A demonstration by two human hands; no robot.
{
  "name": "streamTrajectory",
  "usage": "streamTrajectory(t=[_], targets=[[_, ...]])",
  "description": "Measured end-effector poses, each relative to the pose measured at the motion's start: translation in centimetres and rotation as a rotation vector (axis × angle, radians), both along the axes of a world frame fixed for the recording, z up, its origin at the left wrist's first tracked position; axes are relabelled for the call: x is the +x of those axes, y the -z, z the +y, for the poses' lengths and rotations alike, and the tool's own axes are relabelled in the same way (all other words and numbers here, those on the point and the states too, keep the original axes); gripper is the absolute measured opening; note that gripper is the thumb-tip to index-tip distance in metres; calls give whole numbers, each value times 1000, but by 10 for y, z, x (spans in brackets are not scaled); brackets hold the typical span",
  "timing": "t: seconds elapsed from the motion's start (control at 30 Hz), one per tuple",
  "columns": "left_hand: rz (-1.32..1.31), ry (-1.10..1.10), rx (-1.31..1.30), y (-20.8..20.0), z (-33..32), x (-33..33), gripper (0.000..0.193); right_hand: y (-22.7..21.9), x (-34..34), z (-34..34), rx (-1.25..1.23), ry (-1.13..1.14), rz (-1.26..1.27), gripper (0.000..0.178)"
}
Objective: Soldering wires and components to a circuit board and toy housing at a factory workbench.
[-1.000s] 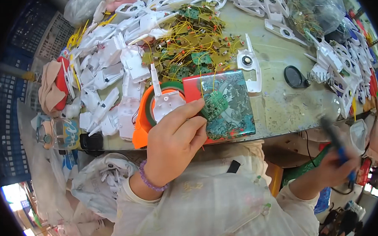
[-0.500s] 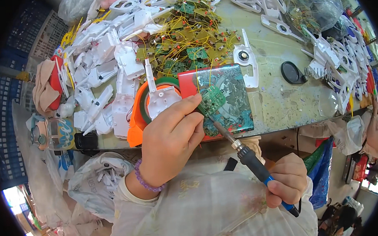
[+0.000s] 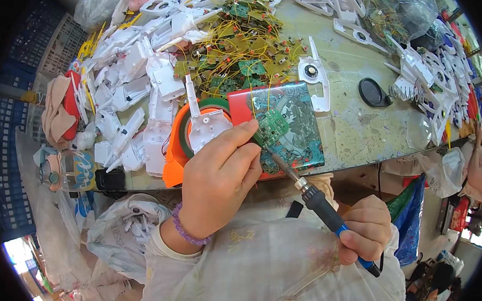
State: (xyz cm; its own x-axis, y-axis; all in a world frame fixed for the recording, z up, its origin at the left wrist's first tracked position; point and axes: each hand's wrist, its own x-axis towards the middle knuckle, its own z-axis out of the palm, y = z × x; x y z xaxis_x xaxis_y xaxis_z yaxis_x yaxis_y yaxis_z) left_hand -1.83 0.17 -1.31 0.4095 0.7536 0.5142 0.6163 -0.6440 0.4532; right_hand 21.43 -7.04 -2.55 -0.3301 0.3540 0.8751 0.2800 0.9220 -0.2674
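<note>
Between the thumb and fingers of my left hand (image 3: 220,170) is the edge of a small green circuit board (image 3: 273,126), held over a patterned red and dark box (image 3: 304,106). A yellow wire runs up from the board. My right hand (image 3: 367,230) is closed around the blue and black handle of a soldering iron (image 3: 323,206). Its metal tip points up and left, at the board's lower edge; whether it touches cannot be made out. Left of the box, an orange tape dispenser (image 3: 174,159) lies under a white plastic housing (image 3: 207,128).
A heap of circuit boards with yellow wires (image 3: 241,47) lies beyond the box. White plastic housings (image 3: 121,97) are piled at left, and more white frames (image 3: 439,80) at right. A black ring-shaped part (image 3: 373,92) sits on the table (image 3: 355,136). A plastic bag (image 3: 126,224) hangs below the edge.
Hardly anything differs. My left hand and the circuit board have shifted very slightly to the right; the soldering iron keeps nearly the same place.
</note>
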Motion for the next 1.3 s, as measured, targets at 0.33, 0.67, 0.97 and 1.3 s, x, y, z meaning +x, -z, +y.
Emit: streamTrajectory(t=[0.33,0.67,0.97,1.3], targets=[[15,2,10,-1,-1,0,21,2,-1,0,4,13,0,30],[18,11,-5,-2,-1,0,20,6,0,-4,-6,38,-17,29],[13,5,22,-1,0,0,20,8,-2,-4,11,46,-1,29],[23,-5,13,-1,-2,0,22,8,0,-6,41,48,6,31]])
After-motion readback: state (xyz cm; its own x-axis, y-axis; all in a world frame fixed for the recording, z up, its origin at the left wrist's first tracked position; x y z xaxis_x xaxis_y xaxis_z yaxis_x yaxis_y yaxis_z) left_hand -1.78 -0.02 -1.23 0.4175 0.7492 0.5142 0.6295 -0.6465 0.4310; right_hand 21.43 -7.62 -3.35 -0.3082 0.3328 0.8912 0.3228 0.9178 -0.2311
